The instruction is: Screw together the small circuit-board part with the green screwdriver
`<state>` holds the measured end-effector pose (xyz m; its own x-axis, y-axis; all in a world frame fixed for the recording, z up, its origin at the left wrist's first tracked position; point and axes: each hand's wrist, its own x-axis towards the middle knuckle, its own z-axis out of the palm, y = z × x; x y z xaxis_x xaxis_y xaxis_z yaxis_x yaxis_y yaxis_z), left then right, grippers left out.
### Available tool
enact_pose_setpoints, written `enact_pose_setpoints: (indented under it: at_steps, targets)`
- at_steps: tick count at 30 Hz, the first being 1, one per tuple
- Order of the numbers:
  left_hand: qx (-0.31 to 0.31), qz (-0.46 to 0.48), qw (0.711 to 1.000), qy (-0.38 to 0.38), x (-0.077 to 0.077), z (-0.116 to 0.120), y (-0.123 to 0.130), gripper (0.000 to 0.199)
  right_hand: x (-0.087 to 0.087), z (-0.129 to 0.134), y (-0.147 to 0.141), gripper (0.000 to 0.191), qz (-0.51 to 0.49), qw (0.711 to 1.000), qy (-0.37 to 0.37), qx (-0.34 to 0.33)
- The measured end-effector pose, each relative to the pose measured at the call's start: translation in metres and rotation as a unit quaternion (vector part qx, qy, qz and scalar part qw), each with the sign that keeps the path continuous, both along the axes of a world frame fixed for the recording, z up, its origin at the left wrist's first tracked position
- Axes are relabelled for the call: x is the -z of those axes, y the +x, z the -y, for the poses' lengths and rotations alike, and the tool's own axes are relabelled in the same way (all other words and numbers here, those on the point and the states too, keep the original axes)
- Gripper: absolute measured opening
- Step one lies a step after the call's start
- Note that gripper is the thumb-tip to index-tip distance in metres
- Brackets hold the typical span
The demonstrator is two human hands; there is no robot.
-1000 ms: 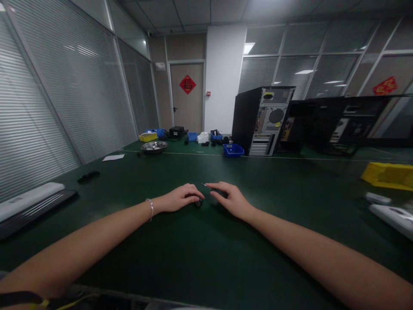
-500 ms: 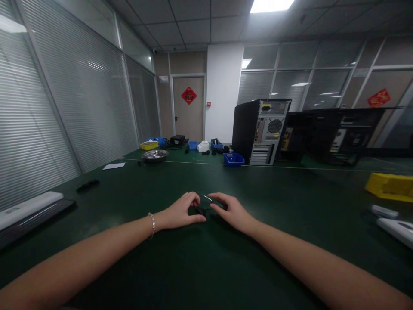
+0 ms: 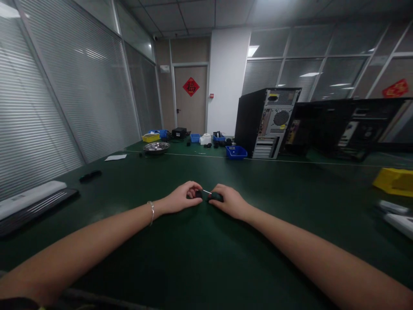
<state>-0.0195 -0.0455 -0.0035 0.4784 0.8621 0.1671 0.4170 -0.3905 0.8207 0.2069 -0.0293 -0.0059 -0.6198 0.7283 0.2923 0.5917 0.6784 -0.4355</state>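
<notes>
My right hand [image 3: 230,201] is closed round the dark handle of a screwdriver [image 3: 216,196]. Its thin metal shaft points left and a little up, toward my left hand [image 3: 183,196]. The fingers and thumb of that left hand are curled about a small black part [image 3: 198,194], mostly hidden by them. The shaft's tip ends right by the left fingertips; whether it touches the part I cannot tell. Both hands are close together, low over the green table [image 3: 180,254].
At the back right stands a black computer tower [image 3: 254,125] with a blue bin [image 3: 236,152] before it. A metal bowl [image 3: 156,148] lies at the back left. Farther left is a dark keyboard [image 3: 41,211]; a yellow bin [image 3: 393,181] sits at the right.
The screwdriver's handle now shows more plainly in the right hand, and its shaft has come to the left fingers. The small part is held higher and more enclosed. The view has tilted slightly.
</notes>
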Motion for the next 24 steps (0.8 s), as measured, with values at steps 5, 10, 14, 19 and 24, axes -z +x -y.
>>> enact_pose_setpoints:
  at_steps: [5, 10, 14, 19, 24]
  targets:
    - [0.056, 0.157, 0.973, -0.158, -0.003, -0.003, -0.004, 0.04, 0.002, 0.001, 0.002, 0.012, -0.024, 1.0, 0.001, 0.01]
    - [0.096, 0.22, 0.945, -0.223, -0.002, -0.001, -0.002, 0.04, 0.004, 0.0, 0.005, 0.016, -0.124, 0.99, -0.06, -0.015]
    - [0.107, 0.227, 0.941, -0.226, 0.0, -0.001, -0.002, 0.044, 0.0, 0.006, 0.004, 0.016, -0.181, 0.979, -0.094, -0.026]
    - [0.095, 0.208, 0.955, -0.189, -0.004, 0.002, -0.002, 0.045, -0.001, 0.015, -0.002, 0.016, -0.231, 0.962, -0.149, -0.005]
    - [0.068, 0.191, 0.973, -0.112, -0.002, 0.005, 0.004, 0.044, 0.002, 0.02, -0.011, 0.023, -0.3, 0.917, -0.258, 0.043]
